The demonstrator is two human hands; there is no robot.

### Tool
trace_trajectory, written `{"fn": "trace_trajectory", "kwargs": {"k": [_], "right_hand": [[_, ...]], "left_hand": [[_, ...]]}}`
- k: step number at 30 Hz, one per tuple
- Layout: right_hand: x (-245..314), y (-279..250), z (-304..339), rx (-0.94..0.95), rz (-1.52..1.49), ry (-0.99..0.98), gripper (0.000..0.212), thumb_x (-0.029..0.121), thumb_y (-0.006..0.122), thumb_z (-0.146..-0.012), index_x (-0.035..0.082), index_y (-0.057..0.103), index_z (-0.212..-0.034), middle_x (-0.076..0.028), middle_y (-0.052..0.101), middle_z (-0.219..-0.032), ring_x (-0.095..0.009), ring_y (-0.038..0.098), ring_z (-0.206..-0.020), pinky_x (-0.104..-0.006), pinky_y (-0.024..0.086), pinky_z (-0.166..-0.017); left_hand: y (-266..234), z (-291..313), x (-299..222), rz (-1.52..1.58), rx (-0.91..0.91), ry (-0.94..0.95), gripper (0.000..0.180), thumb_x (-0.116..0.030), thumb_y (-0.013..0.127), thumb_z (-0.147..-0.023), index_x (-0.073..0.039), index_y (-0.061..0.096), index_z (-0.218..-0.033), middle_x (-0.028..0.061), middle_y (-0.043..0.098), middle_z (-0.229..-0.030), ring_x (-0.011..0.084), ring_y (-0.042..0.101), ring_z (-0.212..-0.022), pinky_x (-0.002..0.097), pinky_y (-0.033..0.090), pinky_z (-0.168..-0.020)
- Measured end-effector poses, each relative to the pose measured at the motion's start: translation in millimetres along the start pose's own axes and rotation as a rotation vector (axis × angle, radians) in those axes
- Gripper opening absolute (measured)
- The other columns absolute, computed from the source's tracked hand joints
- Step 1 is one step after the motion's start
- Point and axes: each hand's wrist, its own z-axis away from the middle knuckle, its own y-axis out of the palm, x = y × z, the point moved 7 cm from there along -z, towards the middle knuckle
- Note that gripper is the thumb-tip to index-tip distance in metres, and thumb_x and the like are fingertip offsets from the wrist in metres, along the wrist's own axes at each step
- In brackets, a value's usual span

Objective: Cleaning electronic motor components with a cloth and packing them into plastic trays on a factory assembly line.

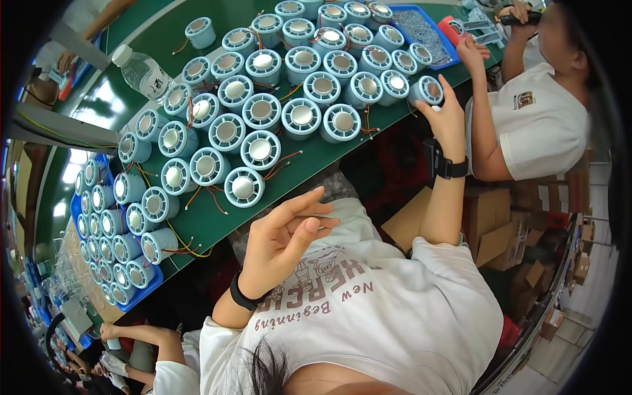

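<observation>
My right hand (446,125) reaches out to the right end of a crowd of light-blue round motors. Thumb and forefinger hold one light-blue motor (428,91) by its sides at the table edge, its slotted ring and silver centre disc facing up. Over my lap, in front of the table edge, my left hand (286,230) hangs with loosely bent fingers and the thumb apart; nothing shows in it. Nearest to it on the table stands another motor (243,187). Many similar motors (262,112) stand close together, thin coloured wires (280,164) trailing from several of them.
A blue tray (141,296) full of motors is at the left. A clear bottle (141,71) stands behind the rows. At the far right is a blue bin of small metal parts (418,33). A co-worker (540,112) sits to the right; cardboard boxes (490,220) lie below.
</observation>
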Motion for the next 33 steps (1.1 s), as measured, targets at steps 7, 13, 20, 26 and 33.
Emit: {"fn": "trace_trajectory", "kwargs": {"k": [7,13,20,26,33], "right_hand": [[-16,25,-15,0.046,-0.113,0.002,0.065,0.017,0.077,-0.076,0.001,0.047,-0.132,-0.018,0.064,-0.115,-0.025,0.063,-0.104,-0.0335,0.048,-0.087],[-14,30,-21,0.034,-0.148,-0.023,0.067,0.017,0.076,-0.077,0.002,0.045,-0.135,-0.017,0.064,-0.115,-0.024,0.064,-0.103,-0.0329,0.049,-0.086],[-15,22,-10,0.019,-0.047,-0.094,0.072,0.016,0.075,-0.077,0.004,0.041,-0.139,-0.021,0.058,-0.123,-0.028,0.056,-0.114,-0.0344,0.045,-0.093],[42,-23,-1,-0.063,0.067,-0.222,0.06,0.018,0.073,-0.08,0.005,0.049,-0.134,-0.018,0.054,-0.128,-0.028,0.053,-0.115,-0.0336,0.045,-0.089],[199,-44,-10,0.296,-0.404,-0.143,0.037,0.015,0.066,-0.087,0.006,0.06,-0.123,-0.014,0.063,-0.114,-0.016,0.064,-0.075,-0.0275,0.052,-0.058]], "left_hand": [[-6,-1,0,-0.01,-0.041,0.011,0.038,-0.006,0.05,-0.097,0.004,0.045,-0.133,0.0194,0.061,-0.116,0.0264,0.064,-0.105,0.0347,0.053,-0.09],[-7,-6,1,-0.011,-0.047,-0.002,0.037,-0.006,0.05,-0.097,0.004,0.046,-0.133,0.0191,0.061,-0.115,0.0259,0.064,-0.104,0.0341,0.053,-0.09],[-8,-4,2,-0.09,-0.018,0.023,0.038,-0.009,0.048,-0.098,0.005,0.044,-0.134,0.0198,0.06,-0.117,0.0297,0.063,-0.105,0.0377,0.053,-0.09],[-18,1,-1,-0.086,-0.066,0.036,0.036,-0.006,0.051,-0.097,0.004,0.048,-0.131,0.0177,0.063,-0.113,0.0255,0.064,-0.104,0.0329,0.053,-0.088],[-24,9,-11,-0.135,-0.006,0.073,0.035,-0.007,0.05,-0.097,0.006,0.048,-0.13,0.0197,0.061,-0.115,0.0292,0.063,-0.106,0.037,0.053,-0.091]]}}
